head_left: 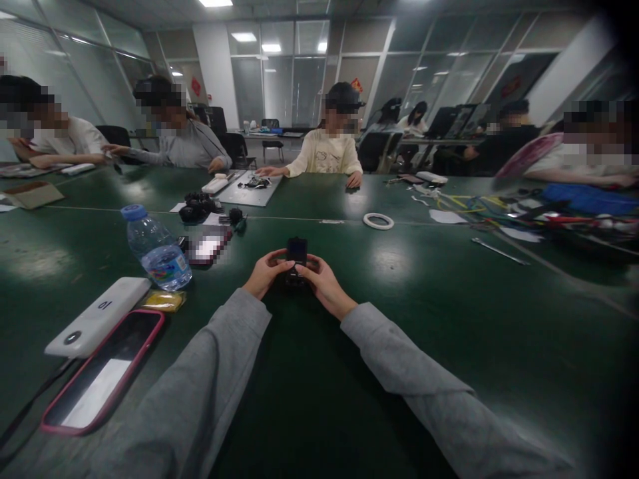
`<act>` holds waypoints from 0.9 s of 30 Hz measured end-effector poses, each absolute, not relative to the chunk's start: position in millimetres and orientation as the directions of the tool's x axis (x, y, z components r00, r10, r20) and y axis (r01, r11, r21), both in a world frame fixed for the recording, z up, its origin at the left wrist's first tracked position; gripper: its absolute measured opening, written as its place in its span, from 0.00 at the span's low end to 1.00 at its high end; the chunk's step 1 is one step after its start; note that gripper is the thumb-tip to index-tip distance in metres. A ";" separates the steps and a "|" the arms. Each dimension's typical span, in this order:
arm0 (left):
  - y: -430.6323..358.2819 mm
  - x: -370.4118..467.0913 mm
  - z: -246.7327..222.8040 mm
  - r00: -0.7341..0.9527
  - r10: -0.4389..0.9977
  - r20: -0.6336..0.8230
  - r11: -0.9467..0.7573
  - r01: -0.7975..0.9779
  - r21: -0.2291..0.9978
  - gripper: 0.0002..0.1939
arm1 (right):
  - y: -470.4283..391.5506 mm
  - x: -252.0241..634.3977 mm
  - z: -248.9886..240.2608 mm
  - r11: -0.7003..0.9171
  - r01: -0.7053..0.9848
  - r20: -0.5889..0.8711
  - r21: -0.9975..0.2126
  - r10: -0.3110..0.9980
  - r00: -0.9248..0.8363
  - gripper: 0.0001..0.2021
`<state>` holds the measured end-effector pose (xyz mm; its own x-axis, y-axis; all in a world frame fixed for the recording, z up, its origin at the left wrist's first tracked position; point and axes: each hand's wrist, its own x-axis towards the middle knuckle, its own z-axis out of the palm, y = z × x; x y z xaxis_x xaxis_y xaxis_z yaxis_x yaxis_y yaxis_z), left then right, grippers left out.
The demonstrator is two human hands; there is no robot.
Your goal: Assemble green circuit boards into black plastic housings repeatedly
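Note:
Both my hands hold a small black device with a dark screen (297, 251) between them, just above or on the green table; I cannot tell which. My left hand (267, 273) grips its left side, thumb at the lower front and fingers behind. From the right, my right hand (325, 283) closes on it the same way, its thumb almost meeting the left one below the screen. The lower part of the device is dark and partly covered by the thumbs, so its exact kind does not show.
Left of my arms are a water bottle (158, 249), a white power bank (98, 318), a yellow packet (164, 301) and a pink-cased phone (104, 372). Farther off lie black gear (200, 207), a white ring (378, 221), a metal rod (499, 251) and tangled cables (559, 219). Several people sit around.

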<state>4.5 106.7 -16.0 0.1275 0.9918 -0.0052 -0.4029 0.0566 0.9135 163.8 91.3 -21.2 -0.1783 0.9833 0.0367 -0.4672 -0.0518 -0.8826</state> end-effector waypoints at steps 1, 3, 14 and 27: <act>106.7 4.6 -16.0 0.125 0.992 -0.003 0.053 -0.399 0.916 0.32 | 91.1 163.8 -21.3 -0.046 -0.461 0.045 -0.886 0.982 -0.184 0.29; 106.9 4.7 -16.3 0.121 0.993 -0.007 0.055 -0.390 0.919 0.31 | 90.8 163.8 -21.8 -0.035 -0.446 0.055 -0.894 0.981 -0.187 0.29; 111.5 4.0 -19.7 0.146 0.989 -0.015 0.072 -0.391 0.918 0.33 | 88.6 161.4 -22.3 -0.003 -0.417 0.076 -0.909 0.982 -0.171 0.30; 109.9 3.3 -18.5 0.174 0.985 -0.020 0.089 -0.401 0.912 0.31 | 86.1 164.2 -21.5 0.004 -0.422 0.096 -0.907 0.975 -0.198 0.28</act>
<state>3.3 109.9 -18.5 0.1739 0.9846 -0.0197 -0.4008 0.0890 0.9118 164.2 86.1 -21.5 -0.1985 0.9754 0.0964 -0.4220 0.0038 -0.9066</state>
